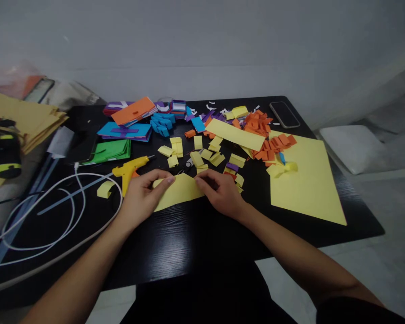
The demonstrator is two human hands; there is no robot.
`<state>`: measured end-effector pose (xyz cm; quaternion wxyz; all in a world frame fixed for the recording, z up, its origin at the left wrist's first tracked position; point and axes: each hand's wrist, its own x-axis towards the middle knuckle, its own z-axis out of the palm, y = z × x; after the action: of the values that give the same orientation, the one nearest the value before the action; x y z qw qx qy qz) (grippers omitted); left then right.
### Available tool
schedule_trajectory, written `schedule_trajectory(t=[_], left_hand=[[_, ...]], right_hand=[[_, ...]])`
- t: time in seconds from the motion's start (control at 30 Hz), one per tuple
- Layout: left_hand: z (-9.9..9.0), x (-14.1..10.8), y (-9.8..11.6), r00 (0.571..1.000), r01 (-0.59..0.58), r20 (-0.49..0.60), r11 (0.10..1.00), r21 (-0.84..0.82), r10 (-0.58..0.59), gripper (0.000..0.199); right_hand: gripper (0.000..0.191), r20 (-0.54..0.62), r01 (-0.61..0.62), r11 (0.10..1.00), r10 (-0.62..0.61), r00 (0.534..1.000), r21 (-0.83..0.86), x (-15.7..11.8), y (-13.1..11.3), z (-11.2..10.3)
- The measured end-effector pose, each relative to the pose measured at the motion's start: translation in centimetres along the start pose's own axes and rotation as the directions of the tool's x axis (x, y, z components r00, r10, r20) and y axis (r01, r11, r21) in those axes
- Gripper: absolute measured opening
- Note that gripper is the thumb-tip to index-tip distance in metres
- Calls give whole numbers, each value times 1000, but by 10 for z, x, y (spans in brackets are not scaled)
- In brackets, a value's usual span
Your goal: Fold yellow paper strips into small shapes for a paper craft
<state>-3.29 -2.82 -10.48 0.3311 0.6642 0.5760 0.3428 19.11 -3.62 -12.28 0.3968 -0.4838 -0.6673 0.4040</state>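
Observation:
A strip of yellow paper (178,191) is stretched between my two hands at the near middle of the black table. My left hand (145,192) pinches its left end, thumb on top. At the other end, the thumb and fingers of my right hand (221,191) close on the paper. Small folded yellow paper pieces (177,147) lie scattered just beyond the strip. A yellow glue gun (128,170) rests right beside my left hand. Farther back, a longer yellow strip (235,134) lies over a heap of orange paper pieces (257,122).
Large yellow sheets (303,189) cover the table's right side, near a phone (285,114). Bundles of blue (124,130), green (112,150) and orange paper (135,111) sit at the back left. A white cable (83,198) loops across the left of the black table (168,247).

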Motion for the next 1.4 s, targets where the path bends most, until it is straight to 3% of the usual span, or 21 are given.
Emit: schedule_trajectory(t=[0.1,0.4,0.6,0.87,1.17,1.4], left_hand=[[3,-1,1,999,-27,47,999,-21,28,24],[3,-2,1,995,-90,42,996,15,89,20],[10,-6,-1,978,-158,128,986,-57,164,19],[9,-7,1,998,50,47,983,-178,-42,27],[5,-8,3,999,14,-31,995,-99,-17,26],[6,-7,-1,998,-26,55,997,-66,30,28]], right_hand=[[20,37,-43,996,40,999,76,0,2,1],[20,48,-67,995,63,997,74,4,2,0],[25,145,-166,950,131,981,264,1,2,5],[30,56,-191,909,183,981,371,5,3,1],[29,50,-192,892,188,981,409,5,2,2],[26,78,-174,929,157,985,326,4,2,0]])
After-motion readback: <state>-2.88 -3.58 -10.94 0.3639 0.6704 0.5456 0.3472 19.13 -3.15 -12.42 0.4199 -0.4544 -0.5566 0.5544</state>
